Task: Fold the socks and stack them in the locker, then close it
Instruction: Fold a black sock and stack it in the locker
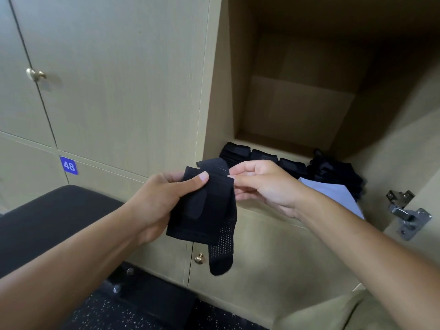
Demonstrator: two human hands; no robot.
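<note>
Up close, hands: we hold one black sock (204,210) in front of the open locker (297,103).
Left hand (157,201): fingers curled behind the sock's folded upper part, thumb pressed flat on its front, gripping it.
Right hand (264,184): thumb & fingertips pinch the sock's top right edge.
Sock: upper part doubled over; perforated toe end hangs free below, just beside a brass knob (199,258) on a lower door.
Bench (54,217): dark padded seat, lower left, under our left arm.
Locker shelf: row of folded socks (262,157) along the front edge; looser dark heap (333,172) at right; pale sheet (333,191) beside it.
Door hinge (404,213): metal, at right on the open door.
Far left: no. plate 48 (68,165); another brass knob (35,74) higher up.
</note>
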